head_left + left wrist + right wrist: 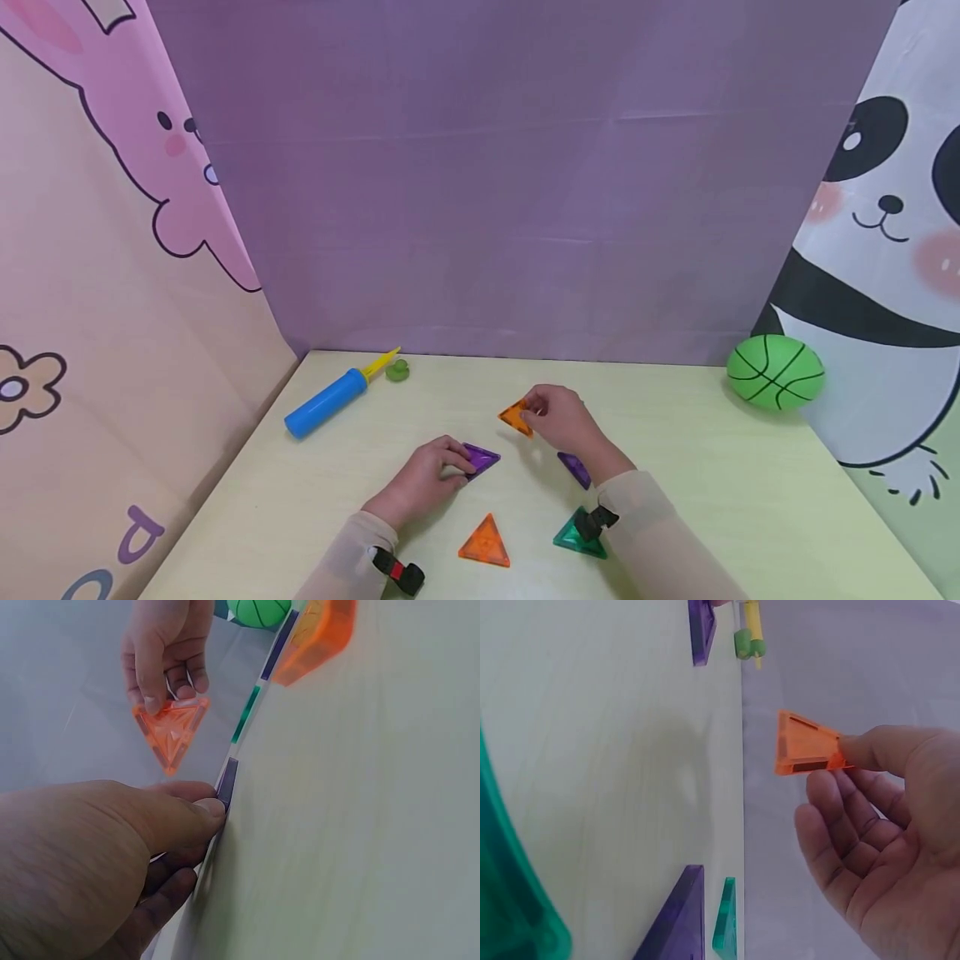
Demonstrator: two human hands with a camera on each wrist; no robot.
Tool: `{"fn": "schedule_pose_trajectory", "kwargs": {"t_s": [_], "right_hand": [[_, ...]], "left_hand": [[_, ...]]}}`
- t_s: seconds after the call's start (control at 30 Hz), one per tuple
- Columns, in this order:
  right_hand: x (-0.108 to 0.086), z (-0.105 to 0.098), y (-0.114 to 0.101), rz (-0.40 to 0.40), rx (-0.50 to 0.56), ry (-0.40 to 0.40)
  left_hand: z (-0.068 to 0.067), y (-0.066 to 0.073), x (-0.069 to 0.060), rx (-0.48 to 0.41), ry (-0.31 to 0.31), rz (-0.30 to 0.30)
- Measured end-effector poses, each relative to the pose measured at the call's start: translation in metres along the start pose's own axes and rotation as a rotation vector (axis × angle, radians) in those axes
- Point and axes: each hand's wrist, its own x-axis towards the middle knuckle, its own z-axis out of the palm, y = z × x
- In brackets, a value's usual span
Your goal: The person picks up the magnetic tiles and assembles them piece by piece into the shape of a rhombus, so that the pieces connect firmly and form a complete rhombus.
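My right hand (566,421) pinches an orange triangle (514,417) between thumb and fingers, raised above the table; the right wrist view shows the orange triangle (806,746) tilted, its corner under the thumb. To its left, my left hand (423,483) grips the edge of a purple triangle (482,460) at the tabletop, thumb and fingers around its side (227,784). Another orange triangle (486,543) lies nearer, between the forearms. A second purple triangle (574,469) is partly covered by the right wrist. A green triangle (577,537) lies under the right wrist camera.
At the table's back left are a blue pump (326,404) with a yellow nozzle and a small green object (397,371). A green ball (776,372) sits at the back right. Another green piece (726,919) shows in the right wrist view, beyond the purple one.
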Motion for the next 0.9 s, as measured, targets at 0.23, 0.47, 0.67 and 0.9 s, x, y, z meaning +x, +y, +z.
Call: {"fn": "schedule_pose_trajectory", "kwargs": {"t_s": [0.23,0.47,0.67,0.9], "right_hand": [[-0.006,0.003,-0.001,0.04,-0.053,0.002],[-0.01,0.006,-0.002,0.079,-0.058,-0.001],[-0.013,0.009,-0.002,0.086,-0.067,-0.009],[-0.016,0.01,-0.002,0.059,-0.057,-0.022]], "left_hand": [[0.004,0.004,0.001,-0.019,-0.006,0.01],[0.006,0.007,0.0,-0.034,-0.004,0.003],[0.008,0.005,0.002,-0.029,0.003,0.018],[0.009,0.003,0.003,-0.032,-0.002,0.011]]}}
